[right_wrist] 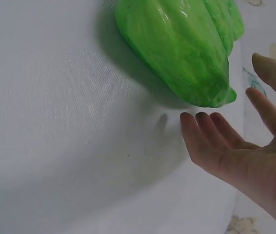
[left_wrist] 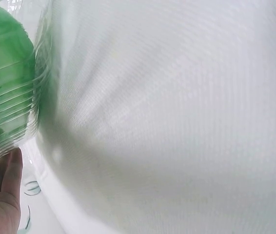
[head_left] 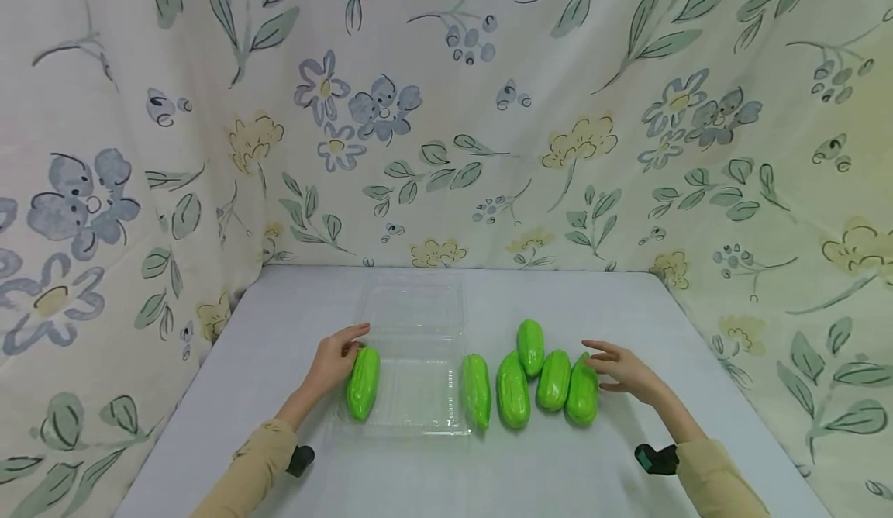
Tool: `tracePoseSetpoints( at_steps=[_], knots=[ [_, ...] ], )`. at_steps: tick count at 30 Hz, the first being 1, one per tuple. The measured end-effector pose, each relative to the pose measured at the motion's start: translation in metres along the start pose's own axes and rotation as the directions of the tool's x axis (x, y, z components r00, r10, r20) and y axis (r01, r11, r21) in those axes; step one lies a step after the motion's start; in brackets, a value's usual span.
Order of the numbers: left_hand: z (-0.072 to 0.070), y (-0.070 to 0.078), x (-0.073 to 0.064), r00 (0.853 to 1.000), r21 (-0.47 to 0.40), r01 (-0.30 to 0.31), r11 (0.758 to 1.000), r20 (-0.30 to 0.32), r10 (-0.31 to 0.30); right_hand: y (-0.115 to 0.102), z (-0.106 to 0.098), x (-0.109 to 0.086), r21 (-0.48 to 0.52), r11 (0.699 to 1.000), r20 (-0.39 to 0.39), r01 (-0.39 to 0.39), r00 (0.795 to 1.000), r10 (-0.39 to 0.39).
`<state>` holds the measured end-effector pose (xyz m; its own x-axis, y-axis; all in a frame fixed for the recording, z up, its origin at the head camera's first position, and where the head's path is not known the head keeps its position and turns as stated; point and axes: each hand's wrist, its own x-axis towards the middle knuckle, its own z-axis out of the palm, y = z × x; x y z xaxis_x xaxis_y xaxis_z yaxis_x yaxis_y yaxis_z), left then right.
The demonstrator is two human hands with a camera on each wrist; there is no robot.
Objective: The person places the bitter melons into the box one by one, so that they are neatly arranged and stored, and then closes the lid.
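Note:
My left hand [head_left: 340,353] is at the left wall of a clear plastic box [head_left: 418,425], beside a ridged green gourd-like vegetable [head_left: 363,384] lying in it. In the left wrist view, that hand's straight fingers [left_wrist: 12,178] meet the box's ribbed wall, with the vegetable [left_wrist: 6,73] showing through the plastic. My right hand [head_left: 624,371] hovers by the upper end of the rightmost green vegetable [head_left: 582,394]. The right wrist view shows its fingers [right_wrist: 196,139] extended and spread, with a narrow gap between their tips and the vegetable [right_wrist: 177,53].
The box's clear lid [head_left: 412,305] lies folded back behind it. One green vegetable [head_left: 477,391] sits along the box's right edge, and several more, such as this one [head_left: 513,392], are grouped to its right. A flower-patterned curtain [head_left: 446,115] surrounds the white table [head_left: 558,471].

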<state>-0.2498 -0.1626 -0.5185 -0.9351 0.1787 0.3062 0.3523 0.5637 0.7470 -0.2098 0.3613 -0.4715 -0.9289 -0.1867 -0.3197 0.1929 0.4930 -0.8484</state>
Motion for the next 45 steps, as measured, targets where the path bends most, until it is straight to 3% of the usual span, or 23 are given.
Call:
tracePoseSetpoints(
  at_steps=[15,45],
  knots=[
    [0.0015,-0.0013,0.0012,1.000,0.011,-0.005,1.000,-0.008,0.006,0.0021,0.0018,-0.0009,-0.056,0.998,0.110,-0.013,0.994,0.020],
    [0.0003,-0.0003,0.0017,1.000,0.020,-0.006,1.000,-0.005,0.006,0.0093,0.0028,0.0017,-0.102,0.994,0.105,0.048,0.994,-0.038]
  ],
)
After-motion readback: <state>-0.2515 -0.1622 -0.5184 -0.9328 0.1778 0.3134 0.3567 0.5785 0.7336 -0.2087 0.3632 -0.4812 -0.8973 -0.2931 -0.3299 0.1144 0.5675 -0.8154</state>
